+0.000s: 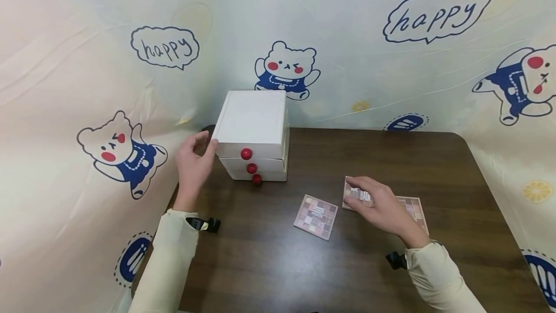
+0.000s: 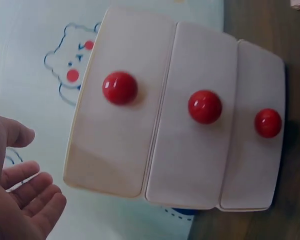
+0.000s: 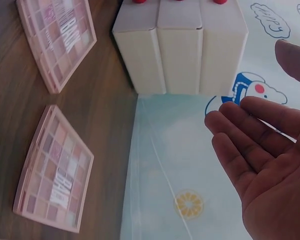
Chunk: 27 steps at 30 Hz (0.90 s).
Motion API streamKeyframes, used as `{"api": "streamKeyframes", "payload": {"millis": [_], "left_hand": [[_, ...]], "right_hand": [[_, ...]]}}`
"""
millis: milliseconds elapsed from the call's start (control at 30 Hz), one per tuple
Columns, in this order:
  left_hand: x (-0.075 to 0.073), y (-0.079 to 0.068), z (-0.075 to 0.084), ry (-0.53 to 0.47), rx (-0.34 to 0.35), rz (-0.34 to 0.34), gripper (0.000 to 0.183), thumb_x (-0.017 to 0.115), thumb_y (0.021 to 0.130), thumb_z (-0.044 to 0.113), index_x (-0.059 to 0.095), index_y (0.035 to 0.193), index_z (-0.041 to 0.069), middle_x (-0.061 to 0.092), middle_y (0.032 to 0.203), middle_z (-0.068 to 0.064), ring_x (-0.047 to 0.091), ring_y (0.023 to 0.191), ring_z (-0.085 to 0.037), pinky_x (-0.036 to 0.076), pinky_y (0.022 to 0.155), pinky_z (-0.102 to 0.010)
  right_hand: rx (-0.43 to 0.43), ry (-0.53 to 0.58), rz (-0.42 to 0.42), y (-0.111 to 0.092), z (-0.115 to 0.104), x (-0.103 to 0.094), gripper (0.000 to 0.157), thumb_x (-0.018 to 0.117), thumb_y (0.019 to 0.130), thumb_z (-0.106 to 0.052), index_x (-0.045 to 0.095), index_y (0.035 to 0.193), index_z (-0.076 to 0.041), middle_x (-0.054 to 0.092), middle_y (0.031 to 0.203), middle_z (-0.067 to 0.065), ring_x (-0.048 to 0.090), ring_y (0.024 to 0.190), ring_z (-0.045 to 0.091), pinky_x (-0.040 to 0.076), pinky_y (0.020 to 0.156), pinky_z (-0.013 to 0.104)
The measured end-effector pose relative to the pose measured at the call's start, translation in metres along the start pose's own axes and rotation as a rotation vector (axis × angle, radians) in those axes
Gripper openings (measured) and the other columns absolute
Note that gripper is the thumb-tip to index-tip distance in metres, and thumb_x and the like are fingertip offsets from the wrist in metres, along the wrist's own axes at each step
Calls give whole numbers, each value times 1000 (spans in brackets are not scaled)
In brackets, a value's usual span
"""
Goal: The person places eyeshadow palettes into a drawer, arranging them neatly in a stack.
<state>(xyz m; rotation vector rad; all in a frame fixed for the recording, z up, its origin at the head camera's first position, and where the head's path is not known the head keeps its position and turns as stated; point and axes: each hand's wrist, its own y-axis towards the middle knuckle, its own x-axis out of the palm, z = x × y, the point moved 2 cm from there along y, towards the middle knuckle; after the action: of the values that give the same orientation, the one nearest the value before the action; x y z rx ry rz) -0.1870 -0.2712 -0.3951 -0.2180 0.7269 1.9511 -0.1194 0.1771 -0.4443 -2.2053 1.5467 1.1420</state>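
At the left side of a white three-drawer box (image 1: 252, 117), my left hand (image 1: 195, 158) is raised with thumb and fingers apart, the thumb tip right at the box's edge. In the left wrist view its fingers are loosely bent and hold nothing. Each drawer front carries a round red knob (image 2: 205, 106). My right hand (image 1: 380, 204) hovers over pink checkered eyeshadow palettes, fingers relaxed and empty in the right wrist view. It partly covers the middle palette (image 1: 366, 199) and the right palette (image 1: 415, 209). The left palette (image 1: 316, 217) lies in full view between box and hand.
Everything stands on a dark brown wooden table (image 1: 269, 264) with a rounded far corner. A pale curtain (image 1: 347, 81) printed with bears and "happy" bubbles hangs behind and to the sides. A small dark object (image 1: 209, 129) shows behind the box's left edge.
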Motion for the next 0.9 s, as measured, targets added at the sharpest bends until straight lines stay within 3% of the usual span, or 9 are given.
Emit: {"api": "streamKeyframes", "payload": {"millis": [100, 233, 300, 433, 533, 700, 900], "left_hand": [[-1, 7, -7, -54, -118, 7, 42, 72, 95, 30, 68, 125, 2, 65, 119, -16, 61, 107, -23, 52, 96, -34], [-1, 13, -12, -87, -243, 1, 42, 71, 95, 35, 69, 124, 5, 66, 117, -12, 58, 100, -21, 51, 83, -25], [0, 16, -14, -95, -274, -11, 40, 71, 95, 35, 71, 122, 6, 66, 115, -11, 58, 96, -21, 51, 78, -25], [2, 20, -17, -150, -335, -58, 40, 71, 95, 36, 73, 119, 5, 66, 113, -11, 59, 96, -22, 55, 84, -30], [1, 24, -19, -180, -382, -101, 41, 71, 94, 38, 73, 118, 5, 64, 113, -10, 60, 99, -25, 56, 90, -34], [-1, 31, -22, -204, -441, -164, 44, 72, 94, 39, 71, 119, 3, 62, 115, -10, 60, 105, -28, 56, 91, -31], [-4, 41, -23, -176, -468, -265, 50, 74, 92, 40, 69, 122, 1, 61, 119, -13, 66, 101, -26, 54, 95, -36]], "right_hand": [[10, 19, 0, 2, -3, 3, 50, 70, 97, -32, 59, 140, -9, 61, 135, 7, 57, 124, 28, 49, 99, 54], [47, 34, -10, 5, -6, 8, 50, 69, 96, -35, 60, 138, -9, 59, 138, 11, 54, 127, 33, 43, 102, 60], [57, 35, -11, 6, -8, 10, 49, 70, 96, -36, 61, 137, -10, 59, 138, 12, 52, 128, 34, 40, 104, 62], [67, 45, -12, 9, -12, 14, 48, 70, 95, -36, 63, 135, -10, 60, 137, 13, 50, 130, 35, 35, 106, 65], [66, 65, -15, 12, -16, 17, 47, 70, 96, -36, 63, 134, -11, 61, 135, 11, 52, 129, 33, 39, 106, 61], [48, 120, -10, 19, -19, 26, 42, 69, 97, -33, 64, 133, -11, 64, 131, 6, 58, 122, 25, 49, 100, 53], [46, 181, -5, 29, -23, 44, 36, 69, 97, -28, 67, 129, -11, 67, 124, 2, 62, 112, 22, 54, 91, 48]]}}
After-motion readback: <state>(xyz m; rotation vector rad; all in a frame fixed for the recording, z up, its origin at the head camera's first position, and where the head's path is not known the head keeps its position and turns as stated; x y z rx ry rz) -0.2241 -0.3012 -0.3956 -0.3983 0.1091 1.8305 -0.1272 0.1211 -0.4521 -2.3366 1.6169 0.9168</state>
